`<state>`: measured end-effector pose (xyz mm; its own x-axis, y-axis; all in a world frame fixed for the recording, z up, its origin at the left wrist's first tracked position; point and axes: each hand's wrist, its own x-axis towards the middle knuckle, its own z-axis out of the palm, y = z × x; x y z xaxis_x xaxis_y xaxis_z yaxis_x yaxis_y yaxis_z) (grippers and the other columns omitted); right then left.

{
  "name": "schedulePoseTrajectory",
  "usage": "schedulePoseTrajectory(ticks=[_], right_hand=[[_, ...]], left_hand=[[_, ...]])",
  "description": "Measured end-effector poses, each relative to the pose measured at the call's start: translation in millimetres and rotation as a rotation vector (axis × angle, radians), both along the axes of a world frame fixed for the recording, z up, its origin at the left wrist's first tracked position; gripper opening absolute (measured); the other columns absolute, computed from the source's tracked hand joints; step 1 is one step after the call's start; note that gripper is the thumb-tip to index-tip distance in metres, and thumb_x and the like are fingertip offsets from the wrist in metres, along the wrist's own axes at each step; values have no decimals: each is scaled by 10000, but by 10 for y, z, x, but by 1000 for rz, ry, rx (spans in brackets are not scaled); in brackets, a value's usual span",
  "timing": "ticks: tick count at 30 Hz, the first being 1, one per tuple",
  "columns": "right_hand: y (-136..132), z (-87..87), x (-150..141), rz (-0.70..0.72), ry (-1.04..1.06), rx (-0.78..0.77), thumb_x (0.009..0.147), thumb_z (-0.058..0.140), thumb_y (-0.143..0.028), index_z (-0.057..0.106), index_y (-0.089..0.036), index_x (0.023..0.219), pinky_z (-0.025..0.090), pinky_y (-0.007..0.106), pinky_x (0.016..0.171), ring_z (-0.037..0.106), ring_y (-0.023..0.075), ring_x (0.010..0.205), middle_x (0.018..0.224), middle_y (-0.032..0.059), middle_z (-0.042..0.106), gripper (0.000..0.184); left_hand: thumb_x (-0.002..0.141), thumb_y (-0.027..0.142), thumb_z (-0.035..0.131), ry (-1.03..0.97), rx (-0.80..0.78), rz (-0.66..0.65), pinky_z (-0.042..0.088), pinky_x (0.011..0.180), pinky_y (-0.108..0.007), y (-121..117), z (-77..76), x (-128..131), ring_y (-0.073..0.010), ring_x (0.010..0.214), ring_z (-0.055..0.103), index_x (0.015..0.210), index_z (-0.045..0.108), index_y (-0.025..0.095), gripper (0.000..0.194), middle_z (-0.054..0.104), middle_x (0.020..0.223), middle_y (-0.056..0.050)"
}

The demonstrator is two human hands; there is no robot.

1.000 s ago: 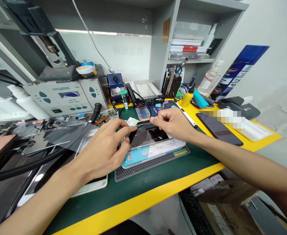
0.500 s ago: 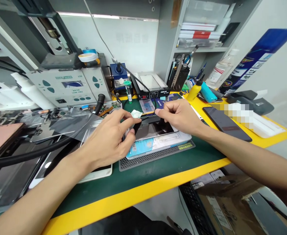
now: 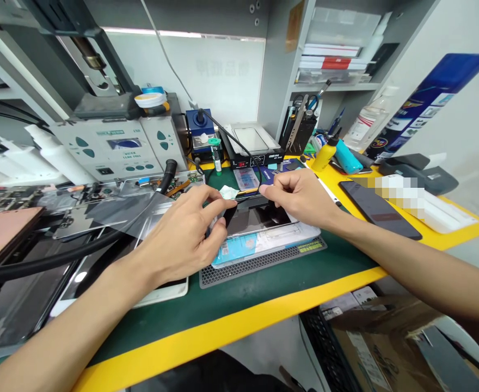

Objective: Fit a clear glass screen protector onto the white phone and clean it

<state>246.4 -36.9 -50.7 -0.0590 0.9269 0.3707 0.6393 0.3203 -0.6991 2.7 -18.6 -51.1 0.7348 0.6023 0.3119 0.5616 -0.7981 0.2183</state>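
Observation:
A phone (image 3: 259, 220) with a dark glossy face and a thin silver rim lies on a flat blue-and-white package (image 3: 239, 249). My left hand (image 3: 192, 231) grips its left end, with the index finger along the far side and the thumb towards the near side. At the far right edge of the phone, my right hand (image 3: 299, 196) is closed, thumb against curled fingers. Whatever is in that pinch is too small or hidden to name. Under the package is a grey honeycomb-patterned mat (image 3: 227, 274).
A black hose (image 3: 112, 239) crosses the left side over phone parts and a white-framed panel (image 3: 170, 291). Behind stand a soldering station (image 3: 117, 147) and a heating plate (image 3: 256, 158). Another dark phone (image 3: 380, 209) and a yellow bottle (image 3: 324, 155) sit at right.
The whole scene has shifted slightly downward in view. Both hands keep nearly the same pose on the phone, the right thumb and fingers moving only a little.

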Motion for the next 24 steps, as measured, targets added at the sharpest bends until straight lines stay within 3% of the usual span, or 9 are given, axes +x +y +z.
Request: schedulePoseTrajectory(ticks=[24], right_hand=[[19,-13,4,22,50,-34,848,596,-369,349,-205,497,247,258,487,328,84,464,457,-56,384,460]], left_hand=[[941,282,446,-40,-51,24,441,1000,-414,-14,41,36,-251,1117,547,1225,644,165,365,571,1189,-109]])
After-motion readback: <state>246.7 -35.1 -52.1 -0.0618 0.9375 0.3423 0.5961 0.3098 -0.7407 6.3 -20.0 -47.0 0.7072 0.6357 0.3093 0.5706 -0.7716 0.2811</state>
